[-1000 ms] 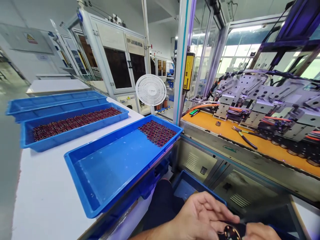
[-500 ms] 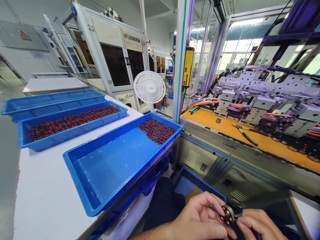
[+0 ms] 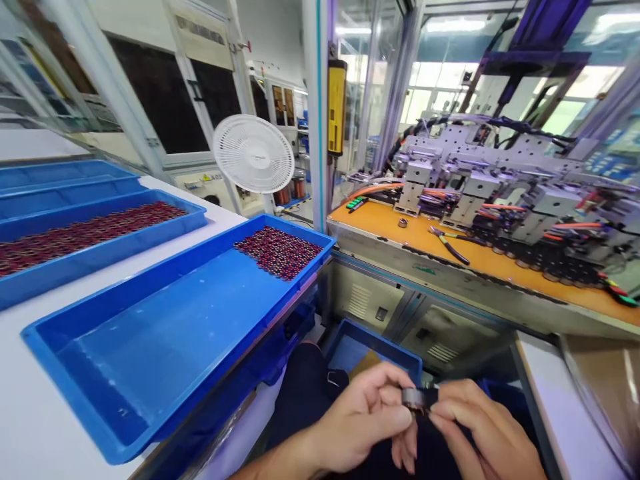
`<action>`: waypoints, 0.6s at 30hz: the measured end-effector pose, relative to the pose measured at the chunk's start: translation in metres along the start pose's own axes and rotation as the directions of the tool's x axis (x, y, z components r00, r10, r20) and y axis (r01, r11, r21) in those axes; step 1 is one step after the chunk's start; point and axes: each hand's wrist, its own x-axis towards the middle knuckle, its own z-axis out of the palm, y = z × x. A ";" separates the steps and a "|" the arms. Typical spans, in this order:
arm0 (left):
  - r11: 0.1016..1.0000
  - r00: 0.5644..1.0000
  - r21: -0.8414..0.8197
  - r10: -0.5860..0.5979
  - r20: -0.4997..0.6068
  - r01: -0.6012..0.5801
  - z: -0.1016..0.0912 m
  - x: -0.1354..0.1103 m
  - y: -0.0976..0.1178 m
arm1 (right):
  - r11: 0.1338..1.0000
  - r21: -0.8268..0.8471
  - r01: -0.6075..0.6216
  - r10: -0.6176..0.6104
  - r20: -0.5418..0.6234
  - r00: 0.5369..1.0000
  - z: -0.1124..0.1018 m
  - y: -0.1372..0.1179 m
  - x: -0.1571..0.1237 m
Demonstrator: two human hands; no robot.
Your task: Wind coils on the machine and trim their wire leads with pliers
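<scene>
Low in the view, my left hand (image 3: 363, 417) and my right hand (image 3: 483, 427) meet over my lap. Both pinch one small round dark metal part (image 3: 419, 398) between their fingertips, seen edge-on. A blue tray (image 3: 150, 353) lies on the white table to my left, with a patch of small dark red and copper round parts (image 3: 279, 251) at its far end. Behind it a second blue tray (image 3: 115, 243) holds a long layer of the same parts.
An orange machine deck (image 3: 500, 267) runs across the right, carrying grey tooling blocks, orange cables and pliers (image 3: 450, 245). A white fan (image 3: 253, 155) stands behind the trays. A blue bin (image 3: 373, 347) sits on the floor by my knees. A white surface edge (image 3: 565, 413) is at right.
The camera has swung right and down. Both hands rose and turned the round part from face-up, copper coils showing, to edge-on between the fingertips.
</scene>
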 end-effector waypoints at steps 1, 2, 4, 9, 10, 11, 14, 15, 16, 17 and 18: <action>0.999 0.999 0.017 0.039 -0.032 -0.038 0.004 -0.001 0.005 | 0.998 0.018 -0.056 0.056 -0.004 0.998 0.001 0.000 0.000; 0.997 0.995 0.030 0.075 -0.065 -0.073 0.007 -0.002 0.010 | 0.992 0.039 -0.118 0.118 -0.006 0.993 0.002 -0.002 0.001; 0.989 0.983 0.042 0.149 -0.111 -0.145 0.014 -0.004 0.018 | 0.970 0.102 -0.220 0.221 0.001 0.975 0.004 -0.004 0.003; 0.981 0.975 -0.055 0.175 -0.139 -0.184 0.017 0.001 0.024 | 0.934 0.298 -0.195 0.204 -0.001 0.979 0.004 -0.002 0.011; 0.988 0.984 -0.067 0.129 -0.127 -0.138 0.017 0.002 0.023 | 0.936 0.310 -0.167 0.176 -0.002 0.984 0.003 0.000 0.011; 0.995 0.993 -0.066 0.064 -0.102 -0.071 0.016 0.004 0.021 | 0.939 0.312 -0.148 0.157 -0.005 0.988 0.002 0.001 0.011; 0.991 0.991 -0.007 -0.132 0.007 0.132 0.013 0.006 0.016 | 0.944 0.299 -0.139 0.144 0.004 0.990 0.000 0.004 0.009; 0.988 0.988 0.022 -0.153 0.019 0.153 0.012 0.006 0.014 | 0.945 0.295 -0.141 0.146 0.006 0.989 0.000 0.004 0.008; 0.988 0.990 0.052 -0.144 0.010 0.143 0.012 0.005 0.013 | 0.946 0.291 -0.144 0.149 0.004 0.989 -0.001 0.004 0.007; 0.990 0.993 0.081 -0.113 -0.013 0.114 0.011 0.004 0.012 | 0.945 0.290 -0.152 0.159 0.001 0.987 -0.002 0.004 0.007; 0.991 0.996 0.106 -0.074 -0.040 0.078 0.011 0.003 0.011 | 0.943 0.290 -0.165 0.173 -0.002 0.985 -0.002 0.004 0.006</action>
